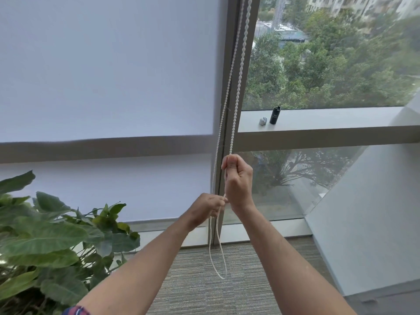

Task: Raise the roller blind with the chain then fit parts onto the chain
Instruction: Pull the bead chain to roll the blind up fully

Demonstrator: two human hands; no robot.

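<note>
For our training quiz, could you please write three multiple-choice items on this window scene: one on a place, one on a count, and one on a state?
1. Where does the black cylinder stand?
A. on the carpet
B. on the window ledge
C. among the plant's leaves

2. How many small parts sit on that ledge?
A. one
B. two
C. four

3. What is the right hand doing?
A. gripping the bead chain
B. resting open on the glass
C. holding the black cylinder

Answers:
1 B, it stands upright on the ledge right of the chain.
2 B, a small grey piece sits beside the cylinder.
3 A, its fingers are closed around the chain, above the left hand, which also pinches it.
</note>
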